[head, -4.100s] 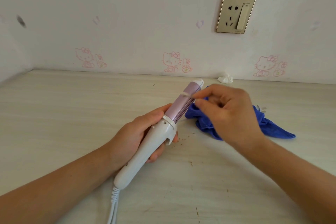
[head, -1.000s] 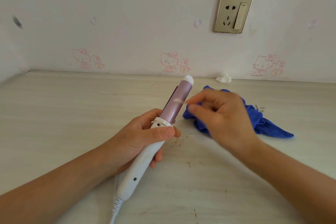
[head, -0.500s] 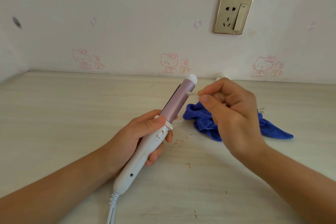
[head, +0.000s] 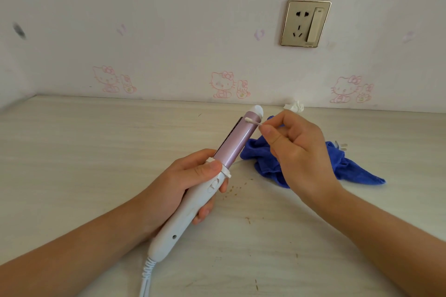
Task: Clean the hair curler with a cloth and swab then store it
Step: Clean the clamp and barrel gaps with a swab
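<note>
My left hand [head: 188, 183] grips the white handle of the hair curler [head: 202, 190], which points up and away to the right. Its pink barrel [head: 237, 143] ends in a white tip. My right hand [head: 299, 152] pinches a cotton swab [head: 252, 122] between thumb and forefinger, and the swab's white head touches the barrel just below the tip. A crumpled blue cloth [head: 347, 169] lies on the table behind my right hand, partly hidden by it.
The curler's white cord [head: 144, 282] runs off the bottom edge. Small brown crumbs [head: 235, 187] dot the pale wooden table [head: 84, 152]. A wad of white tissue [head: 294, 106] sits by the wall, under a wall socket [head: 305, 23]. A white plug [head: 342, 146] peeks out behind the cloth.
The swab went from the middle of the barrel up to near its tip. My left hand turned the curler slightly and shifted its grip on the handle.
</note>
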{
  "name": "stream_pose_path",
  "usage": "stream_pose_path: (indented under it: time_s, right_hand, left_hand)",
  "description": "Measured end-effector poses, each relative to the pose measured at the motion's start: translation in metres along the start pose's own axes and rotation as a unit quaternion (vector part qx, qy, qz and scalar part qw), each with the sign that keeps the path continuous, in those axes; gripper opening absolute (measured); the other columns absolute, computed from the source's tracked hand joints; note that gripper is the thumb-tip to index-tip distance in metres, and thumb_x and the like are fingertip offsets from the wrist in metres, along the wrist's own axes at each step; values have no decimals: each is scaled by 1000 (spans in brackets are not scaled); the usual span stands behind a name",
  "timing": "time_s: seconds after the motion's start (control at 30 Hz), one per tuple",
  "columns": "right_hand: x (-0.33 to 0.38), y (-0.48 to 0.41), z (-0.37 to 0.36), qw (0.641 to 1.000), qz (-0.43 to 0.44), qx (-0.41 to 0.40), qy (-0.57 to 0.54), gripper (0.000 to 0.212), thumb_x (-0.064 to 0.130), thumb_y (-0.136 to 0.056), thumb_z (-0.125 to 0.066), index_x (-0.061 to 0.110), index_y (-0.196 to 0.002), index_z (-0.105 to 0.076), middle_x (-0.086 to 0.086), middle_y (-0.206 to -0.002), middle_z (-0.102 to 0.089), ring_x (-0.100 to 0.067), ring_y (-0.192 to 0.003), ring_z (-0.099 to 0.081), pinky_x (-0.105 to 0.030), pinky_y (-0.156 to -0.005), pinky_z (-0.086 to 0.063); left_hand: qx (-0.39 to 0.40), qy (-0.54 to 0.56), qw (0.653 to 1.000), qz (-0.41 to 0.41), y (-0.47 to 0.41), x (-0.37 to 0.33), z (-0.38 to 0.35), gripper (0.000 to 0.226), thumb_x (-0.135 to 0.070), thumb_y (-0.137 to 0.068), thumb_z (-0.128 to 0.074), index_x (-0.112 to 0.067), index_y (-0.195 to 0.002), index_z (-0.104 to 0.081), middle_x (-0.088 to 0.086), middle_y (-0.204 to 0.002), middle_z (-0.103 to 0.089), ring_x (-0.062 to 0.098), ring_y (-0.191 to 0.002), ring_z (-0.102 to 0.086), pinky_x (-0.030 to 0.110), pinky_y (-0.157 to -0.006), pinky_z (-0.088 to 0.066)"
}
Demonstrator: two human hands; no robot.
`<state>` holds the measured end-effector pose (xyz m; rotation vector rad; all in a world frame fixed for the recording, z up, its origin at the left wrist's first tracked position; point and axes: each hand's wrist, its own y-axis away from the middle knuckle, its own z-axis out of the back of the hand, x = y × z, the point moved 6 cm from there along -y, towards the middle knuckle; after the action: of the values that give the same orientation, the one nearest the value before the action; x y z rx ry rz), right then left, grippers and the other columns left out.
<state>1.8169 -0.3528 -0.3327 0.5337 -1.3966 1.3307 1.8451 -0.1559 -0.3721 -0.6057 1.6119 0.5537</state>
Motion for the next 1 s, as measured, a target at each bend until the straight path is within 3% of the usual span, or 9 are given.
stream_pose_path:
  time_s: [0.1,0.17,0.3,0.47,0.57,0.67,0.83,0.9,1.0]
  right_hand:
    - [5,14,-18,997,38,65,28,19,17,-99,-59,16,-80,-63,9,-48,-41,-5,-45,-32,-17,-46,-30]
    - [11,17,-22,994,53,81,42,19,17,-98,-60,14,-80,-64,8,-47,-38,-6,-44,-30,-16,-46,-28]
    - [8,-3,5,1000,7,-11,8,21,8,-99,-63,8,-79,-66,-2,-50,-41,-8,-46,-29,-20,-45,-29]
    - [16,24,-27,992,64,98,54,16,16,-95,-63,12,-80,-68,10,-46,-39,-6,-43,-30,-15,-47,-27]
    - [12,4,-4,998,36,30,40,20,12,-97,-65,11,-77,-69,8,-46,-41,-7,-44,-30,-21,-46,-29]
    - [9,-9,13,999,10,-26,32,22,6,-97,-65,10,-75,-67,12,-44,-40,-6,-42,-29,-20,-44,-29]
    - [19,32,-37,983,78,147,73,18,15,-94,-65,19,-77,-69,3,-47,-46,-11,-43,-35,-22,-44,-30]
    - [17,19,-25,989,67,108,78,18,14,-95,-66,16,-77,-68,8,-44,-43,-6,-42,-32,-14,-46,-28]
    - [7,-9,8,998,3,-2,61,22,7,-96,-66,11,-74,-67,13,-42,-39,-6,-42,-30,-13,-46,-29]
  left_hand:
    - [-14,3,1000,-2,0,-1,0,40,-39,-95,-57,-14,-126,-64,16,-90,-63,18,-45,-48,24,-45,-44]
    - [-18,10,1000,-3,0,-1,0,41,-39,-95,-57,-13,-126,-64,17,-90,-63,18,-44,-48,23,-44,-43]
    - [-5,0,1000,4,-2,-1,-1,42,-39,-93,-59,-14,-126,-65,14,-90,-64,18,-45,-49,24,-44,-44]
    - [-13,13,1000,-2,-1,-1,2,49,-44,-90,-61,-13,-127,-64,17,-91,-63,19,-47,-50,25,-44,-44]
    - [-14,-3,1000,-3,0,0,2,40,-43,-91,-64,-18,-122,-69,14,-96,-67,19,-50,-53,26,-46,-45]
    - [-26,-24,999,-2,0,0,1,33,-42,-87,-68,-26,-115,-73,11,-96,-70,17,-52,-55,26,-47,-46]
    - [-61,-3,998,-12,-2,-2,7,43,-42,-80,-73,-22,-119,-72,11,-95,-72,19,-48,-54,25,-45,-45]
    - [-58,2,998,-9,-3,-1,7,44,-41,-79,-76,-26,-120,-72,14,-99,-74,19,-48,-53,25,-44,-45]
    - [-43,4,999,-3,-3,1,5,44,-39,-79,-77,-33,-122,-72,18,-104,-75,17,-49,-54,25,-45,-46]
